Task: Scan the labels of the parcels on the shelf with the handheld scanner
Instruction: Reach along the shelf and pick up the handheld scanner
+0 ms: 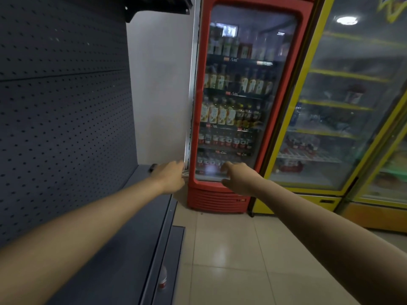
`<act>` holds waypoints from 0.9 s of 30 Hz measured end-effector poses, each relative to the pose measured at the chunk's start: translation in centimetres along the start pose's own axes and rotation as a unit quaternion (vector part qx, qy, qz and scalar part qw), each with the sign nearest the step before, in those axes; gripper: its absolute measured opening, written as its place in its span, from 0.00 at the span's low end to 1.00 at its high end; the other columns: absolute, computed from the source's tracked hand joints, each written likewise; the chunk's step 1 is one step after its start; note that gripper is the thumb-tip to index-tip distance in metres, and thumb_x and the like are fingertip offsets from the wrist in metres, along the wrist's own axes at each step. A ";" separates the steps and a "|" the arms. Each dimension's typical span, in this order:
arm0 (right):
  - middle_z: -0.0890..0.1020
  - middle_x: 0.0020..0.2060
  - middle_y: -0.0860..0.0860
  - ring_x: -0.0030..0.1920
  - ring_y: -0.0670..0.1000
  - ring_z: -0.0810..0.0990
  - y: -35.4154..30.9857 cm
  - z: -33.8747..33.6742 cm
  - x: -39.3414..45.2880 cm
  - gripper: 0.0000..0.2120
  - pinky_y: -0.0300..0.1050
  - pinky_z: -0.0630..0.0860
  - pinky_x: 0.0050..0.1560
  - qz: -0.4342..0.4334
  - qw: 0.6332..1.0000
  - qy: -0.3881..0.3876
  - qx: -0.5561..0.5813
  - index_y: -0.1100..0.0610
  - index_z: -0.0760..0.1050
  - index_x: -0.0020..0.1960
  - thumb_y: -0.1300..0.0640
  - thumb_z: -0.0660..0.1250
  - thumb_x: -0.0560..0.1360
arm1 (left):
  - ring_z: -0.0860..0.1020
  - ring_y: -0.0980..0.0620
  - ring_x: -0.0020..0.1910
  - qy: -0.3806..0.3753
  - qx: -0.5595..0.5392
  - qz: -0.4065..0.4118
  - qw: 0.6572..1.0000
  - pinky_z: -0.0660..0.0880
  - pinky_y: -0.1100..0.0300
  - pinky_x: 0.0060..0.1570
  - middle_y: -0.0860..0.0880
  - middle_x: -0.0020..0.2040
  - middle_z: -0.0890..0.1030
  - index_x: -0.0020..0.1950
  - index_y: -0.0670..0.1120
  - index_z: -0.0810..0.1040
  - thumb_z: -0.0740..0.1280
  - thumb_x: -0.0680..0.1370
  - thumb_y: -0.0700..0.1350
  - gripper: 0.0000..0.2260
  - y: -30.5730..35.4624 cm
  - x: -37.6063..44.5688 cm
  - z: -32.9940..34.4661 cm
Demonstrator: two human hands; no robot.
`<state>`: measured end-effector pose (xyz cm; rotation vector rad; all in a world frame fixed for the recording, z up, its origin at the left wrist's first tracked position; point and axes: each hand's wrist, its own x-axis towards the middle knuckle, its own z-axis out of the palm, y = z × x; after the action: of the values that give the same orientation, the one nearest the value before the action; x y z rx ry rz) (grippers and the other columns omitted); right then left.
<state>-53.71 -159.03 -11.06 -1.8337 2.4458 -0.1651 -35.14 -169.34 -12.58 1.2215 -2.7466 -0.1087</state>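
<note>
Both my arms stretch forward. My left hand [172,177] is at the far end of the grey shelf [123,238], seen from the back, so its fingers are hidden. A small dark object [152,167], possibly the scanner, shows just left of that hand on the shelf end; I cannot tell whether the hand holds it. My right hand [236,176] hovers in front of the bottom of the red fridge, fingers loosely bent and blurred, with nothing visible in it. No parcels are in view.
A grey perforated back panel [66,117] rises behind the shelf. A red drinks fridge [215,194] and a yellow-framed fridge [330,190] stand ahead on the tiled floor [231,260]. A small bottle [163,280] lies on the lower shelf ledge.
</note>
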 end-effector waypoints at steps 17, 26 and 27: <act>0.77 0.63 0.59 0.59 0.60 0.76 11.2 -0.9 16.8 0.19 0.55 0.76 0.57 -0.052 0.998 -0.033 0.000 0.58 0.69 0.69 0.54 0.63 0.79 | 0.74 0.42 0.61 -0.018 0.003 -0.056 0.998 0.72 0.53 0.55 0.42 0.65 0.74 0.68 0.43 0.68 0.60 0.79 0.50 0.19 5.0 18.0 2.7; 0.78 0.63 0.61 0.60 0.61 0.77 12.4 2.8 24.2 0.22 0.56 0.76 0.60 -0.082 0.994 -0.058 0.030 0.59 0.67 0.71 0.54 0.63 0.79 | 0.75 0.40 0.60 -0.052 0.033 -0.103 0.993 0.73 0.51 0.56 0.41 0.63 0.75 0.66 0.43 0.68 0.61 0.78 0.48 0.18 2.1 24.2 6.9; 0.78 0.62 0.61 0.60 0.62 0.77 12.4 3.2 25.2 0.21 0.56 0.76 0.60 -0.086 0.994 -0.062 0.029 0.59 0.67 0.70 0.54 0.62 0.79 | 0.75 0.40 0.59 -0.055 0.034 -0.104 0.993 0.73 0.51 0.56 0.41 0.62 0.75 0.66 0.43 0.69 0.61 0.78 0.48 0.18 1.8 25.2 7.3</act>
<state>-72.14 -179.93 -15.92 -1.9656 2.1792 -0.1281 -54.26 -186.76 -17.23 1.5624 -2.7257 -0.1063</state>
